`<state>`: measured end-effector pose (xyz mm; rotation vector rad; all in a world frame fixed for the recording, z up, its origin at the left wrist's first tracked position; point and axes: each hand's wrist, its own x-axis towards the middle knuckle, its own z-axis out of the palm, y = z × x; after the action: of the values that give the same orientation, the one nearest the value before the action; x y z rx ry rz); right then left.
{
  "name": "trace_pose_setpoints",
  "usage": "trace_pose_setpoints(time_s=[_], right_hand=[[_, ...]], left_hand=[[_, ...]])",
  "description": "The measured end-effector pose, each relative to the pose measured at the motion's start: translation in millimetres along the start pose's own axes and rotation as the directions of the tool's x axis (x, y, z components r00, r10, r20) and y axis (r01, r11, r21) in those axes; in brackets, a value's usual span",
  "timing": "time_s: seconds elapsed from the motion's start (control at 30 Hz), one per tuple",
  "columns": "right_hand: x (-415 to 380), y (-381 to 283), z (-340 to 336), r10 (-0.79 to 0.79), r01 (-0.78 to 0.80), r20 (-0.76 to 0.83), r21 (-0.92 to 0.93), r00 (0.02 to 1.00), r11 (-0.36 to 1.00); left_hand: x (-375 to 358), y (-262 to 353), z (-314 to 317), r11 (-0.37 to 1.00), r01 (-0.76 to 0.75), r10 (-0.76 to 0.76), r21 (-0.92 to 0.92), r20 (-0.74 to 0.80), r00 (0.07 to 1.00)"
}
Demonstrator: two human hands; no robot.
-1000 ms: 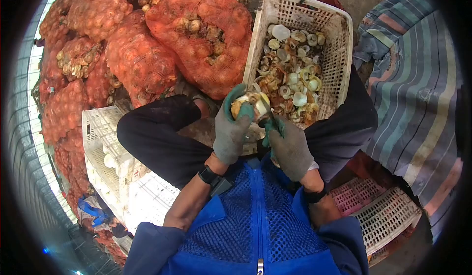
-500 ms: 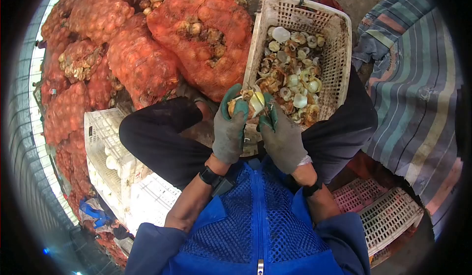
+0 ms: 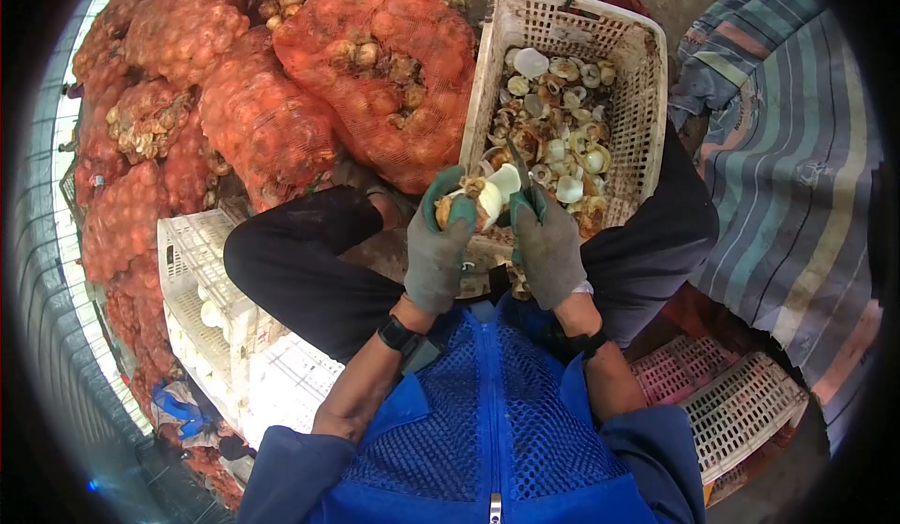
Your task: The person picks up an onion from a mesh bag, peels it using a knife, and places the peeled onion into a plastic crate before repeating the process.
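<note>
My left hand (image 3: 439, 247), in a grey and green work glove, is wrapped round a partly peeled onion (image 3: 486, 203). Brown skin remains on the onion's left side, while pale flesh shows on the right. A white layer (image 3: 506, 179) stands out from its upper right side. My gloved right hand (image 3: 548, 250) is closed on a small knife (image 3: 517, 162), its dark blade pointing up and slightly left beside the onion; the handle is hidden in the glove. Below the right hand, a brownish scrap (image 3: 519, 285) shows between my legs.
A dirty white crate (image 3: 654, 116) in front of me contains onion peelings (image 3: 562, 135). Red mesh sacks of onions (image 3: 375, 74) are piled at the left. White crates (image 3: 202, 252) with pale onions stand by my left knee. Striped cloth (image 3: 787, 177) and more crates (image 3: 741, 411) lie at right.
The knife blade now points upward beside the onion, and the white layer stands farther out from it. A brownish scrap has appeared below my right hand. My left hand keeps its hold.
</note>
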<state>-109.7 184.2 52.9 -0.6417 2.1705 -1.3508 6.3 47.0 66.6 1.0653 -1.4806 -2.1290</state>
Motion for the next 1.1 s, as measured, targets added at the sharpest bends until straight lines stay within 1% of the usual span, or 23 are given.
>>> trace_pose_setpoints(time_s=[0.07, 0.1, 0.13, 0.17, 0.2, 0.27, 0.3, 0.4, 0.43, 0.47, 0.5, 0.53, 0.6, 0.63, 0.7, 0.73, 0.8, 0.83, 0.93, 0.97, 1.07, 1.1], right_hand=[[2, -11, 5, 0.091, -0.086, -0.032, 0.143, 0.995, 0.986], [6, -10, 6, 0.233, -0.226, 0.005, 0.266, 0.972, 0.937], [10, -9, 7, 0.365, -0.359, 0.057, 0.377, 0.929, 0.854], [12, -7, 7, 0.483, -0.479, 0.125, 0.474, 0.867, 0.739], [11, 5, 12, 0.489, -0.481, 0.146, 0.556, 0.860, 0.678], [10, 38, 26, 0.498, -0.472, 0.191, 0.702, 0.846, 0.533], [11, 31, 24, 0.491, -0.464, 0.220, 0.758, 0.843, 0.458], [13, 13, 19, 0.450, -0.432, 0.307, 0.878, 0.839, 0.205], [12, 23, 22, 0.383, -0.366, 0.194, 0.816, 0.903, 0.448], [9, 42, 27, 0.286, -0.269, 0.097, 0.701, 0.953, 0.660], [9, 41, 25, 0.285, -0.257, 0.069, 0.666, 0.956, 0.700], [10, 30, 21, 0.283, -0.245, 0.041, 0.628, 0.958, 0.738], [11, 5, 7, 0.496, -0.397, 0.118, 0.765, 0.861, 0.507], [14, 7, 9, 0.453, -0.289, -0.026, 0.738, 0.891, 0.610], [17, 10, 8, 0.427, -0.274, -0.109, 0.621, 0.898, 0.735], [18, 10, 7, 0.409, -0.268, -0.147, 0.554, 0.901, 0.788], [15, 3, 4, 0.425, -0.311, -0.061, 0.589, 0.903, 0.746], [14, 0, 3, 0.431, -0.334, -0.018, 0.603, 0.902, 0.724], [13, 4, 9, 0.358, -0.312, 0.012, 0.517, 0.934, 0.797], [15, 18, 16, 0.250, -0.217, -0.024, 0.426, 0.968, 0.878], [12, 29, 7, 0.040, -0.073, 0.134, 0.247, 0.990, 0.966], [10, 26, 6, 0.061, -0.099, 0.131, 0.313, 0.990, 0.945]], left_hand=[[-1, -5, -3, 0.999, -0.033, 0.033, 0.000, 0.041, 0.999], [-1, -5, -3, 0.999, -0.050, 0.050, -0.001, 0.063, 0.997], [-2, -4, -2, 0.999, -0.016, 0.018, -0.036, 0.053, 0.998], [-3, -1, -1, 0.997, 0.017, -0.014, -0.071, 0.045, 0.999], [-4, 0, 1, 0.993, 0.051, -0.047, -0.106, 0.040, 0.998], [-3, -7, 0, 0.996, 0.001, 0.007, -0.091, 0.093, 0.996], [-2, -9, -1, 0.996, -0.026, 0.036, -0.084, 0.119, 0.992], [1, -6, -4, 0.993, -0.004, 0.023, -0.116, 0.165, 0.986], [2, -5, -2, 0.995, 0.022, -0.007, -0.096, 0.153, 0.988], [3, -4, 0, 0.996, 0.048, -0.037, -0.076, 0.142, 0.989], [3, -3, 1, 0.996, 0.075, -0.067, -0.056, 0.129, 0.989], [3, -6, 1, 0.999, 0.030, -0.027, -0.017, 0.124, 0.992], [4, -13, -3, 0.996, -0.063, 0.056, 0.060, 0.114, 0.992], [5, -15, -7, 0.999, -0.007, 0.002, 0.038, 0.118, 0.993], [7, -9, -11, 0.994, 0.107, -0.106, -0.004, 0.134, 0.985], [6, -6, -6, 0.990, 0.139, -0.139, 0.009, 0.101, 0.985], [3, 2, 9, 0.979, 0.201, -0.202, 0.035, 0.034, 0.979], [3, 1, 8, 0.979, 0.201, -0.202, 0.036, 0.024, 0.979], [6, -12, 0, 0.980, 0.197, -0.197, 0.029, -0.004, 0.980], [8, -18, -4, 0.981, 0.195, -0.195, 0.023, -0.013, 0.981], [7, -18, -7, 0.989, 0.148, -0.148, 0.005, 0.002, 0.989], [6, -16, -7, 0.992, 0.125, -0.125, -0.002, 0.011, 0.992]])
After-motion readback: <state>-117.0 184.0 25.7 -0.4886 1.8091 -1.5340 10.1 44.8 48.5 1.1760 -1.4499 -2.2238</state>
